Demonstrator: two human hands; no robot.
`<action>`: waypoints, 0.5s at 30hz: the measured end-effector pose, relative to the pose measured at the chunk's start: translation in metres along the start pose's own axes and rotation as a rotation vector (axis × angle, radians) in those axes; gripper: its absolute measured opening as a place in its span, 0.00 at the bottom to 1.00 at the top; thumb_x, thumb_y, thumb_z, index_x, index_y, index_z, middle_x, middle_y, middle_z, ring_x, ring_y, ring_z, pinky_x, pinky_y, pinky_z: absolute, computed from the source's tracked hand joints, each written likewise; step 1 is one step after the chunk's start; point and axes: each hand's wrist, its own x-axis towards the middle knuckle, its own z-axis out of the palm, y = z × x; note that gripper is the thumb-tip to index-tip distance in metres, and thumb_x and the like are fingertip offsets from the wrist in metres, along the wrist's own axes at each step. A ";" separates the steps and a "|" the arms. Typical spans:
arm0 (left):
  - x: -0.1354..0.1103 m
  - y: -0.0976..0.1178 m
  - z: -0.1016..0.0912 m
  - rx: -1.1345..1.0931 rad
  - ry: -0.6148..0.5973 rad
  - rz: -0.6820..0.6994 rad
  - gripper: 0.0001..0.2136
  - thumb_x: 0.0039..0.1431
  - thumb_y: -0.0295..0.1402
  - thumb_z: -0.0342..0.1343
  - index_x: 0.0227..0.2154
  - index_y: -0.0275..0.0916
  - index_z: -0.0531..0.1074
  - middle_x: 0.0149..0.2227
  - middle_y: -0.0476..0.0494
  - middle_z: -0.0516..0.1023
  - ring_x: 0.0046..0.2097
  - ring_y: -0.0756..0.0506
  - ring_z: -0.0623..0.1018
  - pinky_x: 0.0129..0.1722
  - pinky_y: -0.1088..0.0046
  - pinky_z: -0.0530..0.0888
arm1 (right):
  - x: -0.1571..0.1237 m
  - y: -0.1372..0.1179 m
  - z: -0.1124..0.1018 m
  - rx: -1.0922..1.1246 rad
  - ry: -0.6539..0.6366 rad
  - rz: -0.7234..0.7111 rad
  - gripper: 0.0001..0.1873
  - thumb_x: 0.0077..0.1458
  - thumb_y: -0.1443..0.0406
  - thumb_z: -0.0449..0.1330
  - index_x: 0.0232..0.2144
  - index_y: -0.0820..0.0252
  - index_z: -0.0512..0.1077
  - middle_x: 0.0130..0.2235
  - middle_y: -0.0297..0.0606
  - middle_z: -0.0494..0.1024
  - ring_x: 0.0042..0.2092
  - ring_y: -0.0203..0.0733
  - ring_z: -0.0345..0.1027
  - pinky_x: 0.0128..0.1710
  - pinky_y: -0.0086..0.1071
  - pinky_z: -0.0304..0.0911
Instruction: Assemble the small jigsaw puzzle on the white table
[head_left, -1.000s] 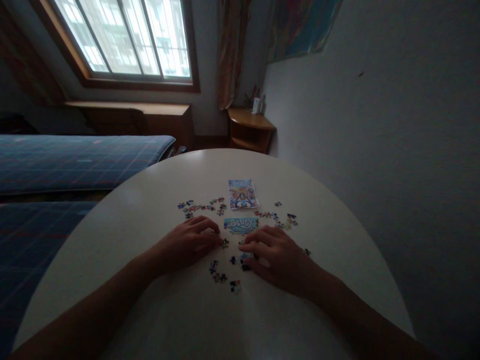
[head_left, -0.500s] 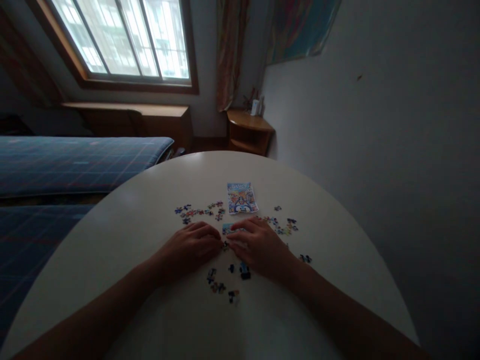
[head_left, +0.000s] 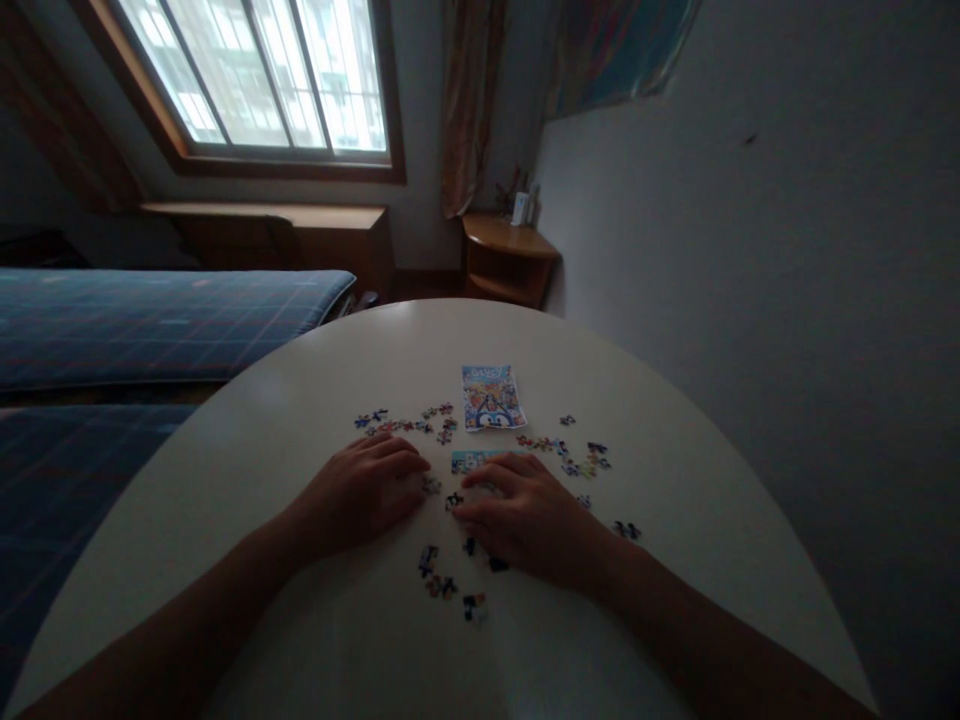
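My left hand (head_left: 371, 492) rests low over the table, its thumb and fingertips closed at the edge of a small pale puzzle piece (head_left: 430, 485). Opposite it, my right hand (head_left: 529, 512) lies palm down with its fingers apart. A dark puzzle piece (head_left: 454, 501) lies just off its fingertips. Part of a joined strip of puzzle (head_left: 466, 461), blue-green on top, shows beyond the right fingers, and the hand covers the rest. Dark pieces (head_left: 498, 564) stick out from under the right palm.
A colourful printed picture sheet (head_left: 493, 398) lies beyond the hands on the round white table (head_left: 315, 370). Loose pieces (head_left: 405, 425) are scattered at left, more pieces (head_left: 577, 458) at right, and others (head_left: 436, 578) nearer me. A bed (head_left: 150, 330) stands left, a wall (head_left: 750, 300) right.
My left hand has drawn back to the left, opening a gap between the hands, and a pale piece now shows at its fingertips. My right hand has shifted slightly nearer me. The view has turned slightly.
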 end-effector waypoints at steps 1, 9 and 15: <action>0.000 0.000 -0.001 -0.005 -0.009 -0.004 0.09 0.59 0.35 0.59 0.43 0.44 0.75 0.42 0.47 0.79 0.47 0.42 0.77 0.55 0.57 0.70 | 0.000 0.000 0.000 0.005 0.004 -0.002 0.09 0.63 0.61 0.57 0.42 0.48 0.78 0.48 0.35 0.77 0.52 0.45 0.66 0.53 0.42 0.58; 0.006 0.007 0.004 -0.043 -0.041 0.000 0.05 0.64 0.33 0.56 0.40 0.45 0.76 0.39 0.47 0.76 0.43 0.44 0.74 0.51 0.61 0.70 | 0.000 0.000 -0.001 0.031 -0.042 -0.023 0.09 0.63 0.60 0.58 0.42 0.49 0.78 0.47 0.35 0.77 0.50 0.45 0.66 0.53 0.42 0.57; 0.005 0.006 0.011 -0.093 -0.012 0.015 0.05 0.64 0.30 0.55 0.38 0.44 0.75 0.40 0.47 0.77 0.44 0.45 0.74 0.55 0.60 0.66 | 0.002 -0.001 0.001 0.041 0.014 0.015 0.09 0.63 0.61 0.58 0.42 0.52 0.77 0.43 0.36 0.78 0.48 0.43 0.68 0.52 0.41 0.57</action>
